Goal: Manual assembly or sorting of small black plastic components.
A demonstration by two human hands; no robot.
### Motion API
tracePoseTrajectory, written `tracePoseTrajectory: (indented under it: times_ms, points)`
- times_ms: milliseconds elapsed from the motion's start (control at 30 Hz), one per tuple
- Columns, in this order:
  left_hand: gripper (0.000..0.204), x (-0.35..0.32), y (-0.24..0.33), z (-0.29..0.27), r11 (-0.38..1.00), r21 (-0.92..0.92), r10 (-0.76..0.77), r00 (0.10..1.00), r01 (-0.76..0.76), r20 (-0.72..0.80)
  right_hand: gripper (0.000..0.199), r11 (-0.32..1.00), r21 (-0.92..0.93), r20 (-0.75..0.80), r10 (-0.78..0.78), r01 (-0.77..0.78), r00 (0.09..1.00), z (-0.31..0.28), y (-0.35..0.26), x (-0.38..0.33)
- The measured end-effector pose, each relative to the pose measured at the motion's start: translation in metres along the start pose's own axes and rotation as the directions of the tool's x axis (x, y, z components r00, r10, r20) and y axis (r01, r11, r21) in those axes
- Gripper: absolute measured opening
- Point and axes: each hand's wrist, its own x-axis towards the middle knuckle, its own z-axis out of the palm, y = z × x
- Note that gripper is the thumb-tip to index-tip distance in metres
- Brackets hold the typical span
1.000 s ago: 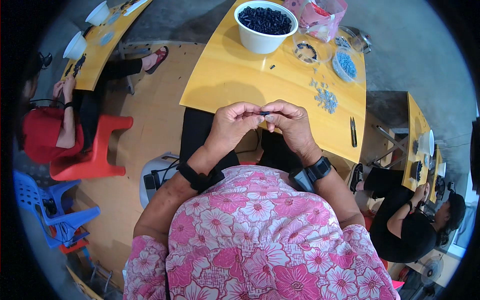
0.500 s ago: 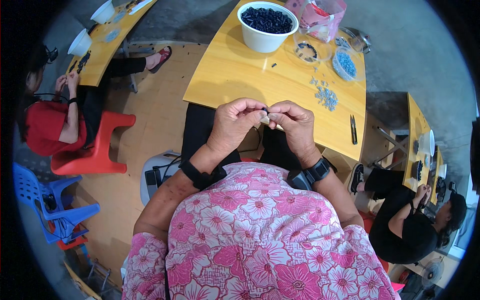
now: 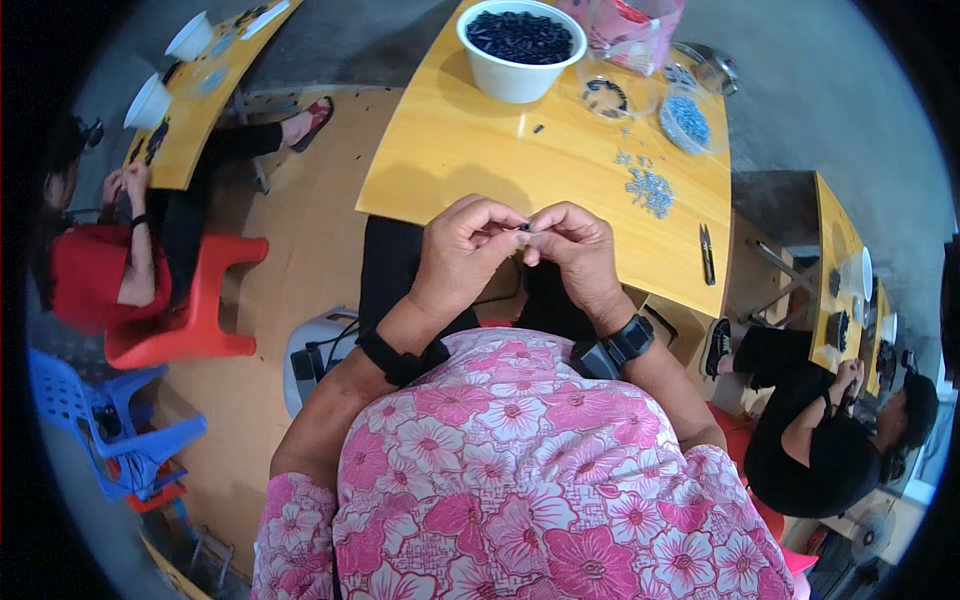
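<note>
My left hand [image 3: 462, 250] and my right hand [image 3: 578, 255] meet fingertip to fingertip just off the near edge of the yellow table [image 3: 450, 160]. Pinched between the thumbs and forefingers is a small black piece [image 3: 524, 227]; its exact kind is too small to make out. A white bucket [image 3: 515, 75] heaped with small dark pieces stands at the table's far side. Beyond my right hand lies a loose scatter of small clear-blue pieces [image 3: 650, 192], and a single black piece [image 3: 538, 128] rests on the bare wood.
A clear tub of blue pieces [image 3: 688, 122], a clear dish with dark pieces [image 3: 606, 98] and a pink bag [image 3: 640, 30] stand at the far right. Black-handled snips [image 3: 707, 255] lie near the right edge. Co-workers sit at left and right; red [image 3: 190, 320] and blue chairs [image 3: 110, 420] stand left.
My fingertips have closed in more tightly around the small black piece, and my right hand has shifted slightly left. The whole view has tilted a little.
</note>
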Motion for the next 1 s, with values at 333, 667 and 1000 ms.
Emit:
tracePoseTrajectory:
  times_ms: [333,667,1000]
  points:
    - [0.009,0.02,-0.022,-0.001,0.991,0.068,-0.121,0.99,0.117,0.068,0.007,0.866,-0.499,-0.192,-0.064,-0.041,0.979,-0.047,0.008,0.001]
    - [0.008,0.037,-0.057,0.012,0.982,0.094,-0.177,0.97,0.163,0.164,0.01,0.445,-0.891,-0.294,-0.416,-0.089,0.86,-0.11,-0.025,0.017]
    - [0.008,0.037,-0.055,0.008,0.981,0.099,-0.18,0.967,0.164,0.18,0.009,0.221,-0.972,-0.165,-0.389,-0.082,0.906,-0.101,-0.028,0.064]
